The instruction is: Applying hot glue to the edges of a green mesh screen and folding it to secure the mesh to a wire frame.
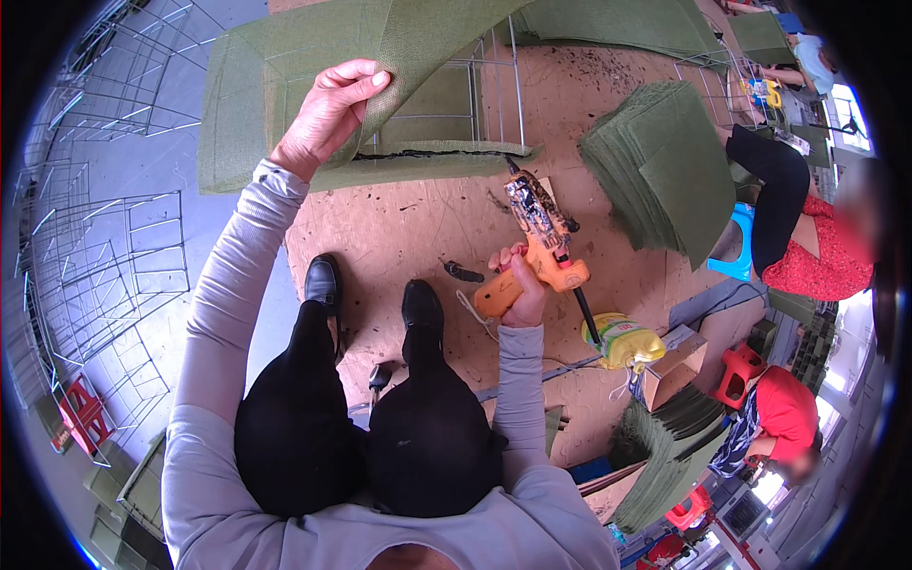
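Note:
My left hand (338,100) pinches the edge of a green mesh sheet (418,57) between thumb and fingers, holding it lifted and folded back. Beneath it lies a wire frame (518,85), partly covered by mesh. A black glue line (427,153) runs along a strip of mesh at the near side of the frame. My right hand (524,294) is wrapped round the handle of an orange glue gun (556,271). Dark residue coats its barrel, and its nozzle (511,163) points at the right end of the glue line. A black glue stick (586,315) sticks out of its back.
A stack of green mesh sheets (665,161) lies to the right on the brown board (380,214). Near my right arm are a yellow bag (627,342) and a cardboard box (673,369). Wire frames (157,242) stand at left. Other people sit at right, one beside a blue stool (733,249).

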`<action>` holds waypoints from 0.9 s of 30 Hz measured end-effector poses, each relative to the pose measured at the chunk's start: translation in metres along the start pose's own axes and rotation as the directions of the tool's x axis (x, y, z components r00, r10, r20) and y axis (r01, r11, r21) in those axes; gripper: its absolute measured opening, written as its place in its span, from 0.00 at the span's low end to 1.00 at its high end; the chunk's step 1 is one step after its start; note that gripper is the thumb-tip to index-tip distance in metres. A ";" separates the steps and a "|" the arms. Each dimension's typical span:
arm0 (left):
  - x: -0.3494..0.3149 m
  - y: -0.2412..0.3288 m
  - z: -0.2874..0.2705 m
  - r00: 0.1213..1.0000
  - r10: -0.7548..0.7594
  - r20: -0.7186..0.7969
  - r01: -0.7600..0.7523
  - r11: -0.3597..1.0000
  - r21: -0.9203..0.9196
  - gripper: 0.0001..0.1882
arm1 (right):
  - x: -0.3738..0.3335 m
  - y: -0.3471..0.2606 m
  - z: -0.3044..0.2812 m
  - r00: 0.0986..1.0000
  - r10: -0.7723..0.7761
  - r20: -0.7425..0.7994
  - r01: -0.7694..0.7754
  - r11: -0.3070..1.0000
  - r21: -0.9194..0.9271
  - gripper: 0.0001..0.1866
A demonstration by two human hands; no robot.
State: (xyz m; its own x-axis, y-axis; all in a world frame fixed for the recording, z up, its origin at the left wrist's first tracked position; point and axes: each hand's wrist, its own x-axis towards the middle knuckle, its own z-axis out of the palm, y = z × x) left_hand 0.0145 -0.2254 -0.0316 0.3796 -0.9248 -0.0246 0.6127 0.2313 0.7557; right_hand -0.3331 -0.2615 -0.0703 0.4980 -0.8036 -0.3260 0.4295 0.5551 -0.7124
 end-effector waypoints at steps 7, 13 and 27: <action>0.000 0.001 0.006 1.000 -0.016 0.010 0.016 0.999 -0.035 0.06 | -0.003 0.005 0.010 0.998 0.046 0.040 -0.046 0.999 0.002 0.11; 0.000 0.000 0.003 1.000 -0.012 -0.006 0.012 0.999 -0.032 0.06 | -0.004 0.010 0.016 0.995 0.093 0.042 -0.093 0.996 -0.008 0.11; 0.001 -0.001 0.001 1.000 -0.019 -0.008 0.019 1.000 -0.014 0.06 | -0.005 0.022 0.021 0.988 0.132 0.083 -0.132 0.991 -0.013 0.10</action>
State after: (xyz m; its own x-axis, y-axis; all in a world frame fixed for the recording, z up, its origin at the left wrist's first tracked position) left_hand 0.0131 -0.2266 -0.0319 0.3732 -0.9267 -0.0439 0.6297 0.2183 0.7456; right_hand -0.3104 -0.2410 -0.0715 0.6115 -0.7024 -0.3643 0.3506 0.6533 -0.6711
